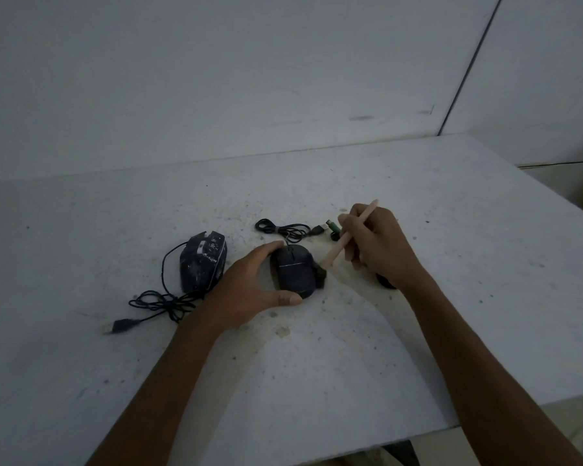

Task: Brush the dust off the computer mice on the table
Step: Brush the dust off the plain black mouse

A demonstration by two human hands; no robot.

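Your left hand (pixel 249 287) steadies the plain black mouse (pixel 295 272) on the white table (pixel 317 381), thumb curled at its near end, fingers spread around its far end. Your right hand (pixel 377 247) pinches a pale-handled brush (pixel 342 242), bristles touching the mouse's right side. A dark shape under that wrist may be another mouse. Left lies a patterned mouse (pixel 202 260) with tangled cable (pixel 162 302). Farther back sits a green lighter (pixel 334 226).

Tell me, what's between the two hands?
In the head view, the plain black mouse and the wooden brush's dark bristles lie between the left hand and right hand.
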